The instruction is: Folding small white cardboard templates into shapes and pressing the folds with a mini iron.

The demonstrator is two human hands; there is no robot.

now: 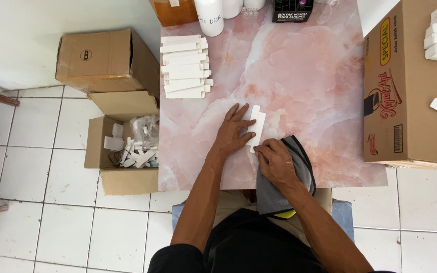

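The right hand [275, 163], fingers curled, pinches the lower end of a flat white carton [255, 127] over a grey cloth [299, 167]; the left hand [232, 132] lies spread flat on it, hiding part. At nine o'clock an open box [122, 151] holds white pieces too jumbled to tell.

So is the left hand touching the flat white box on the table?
Touching. The head view shows the left hand pressed flat on the flat white box, fingers overlapping its left edge.
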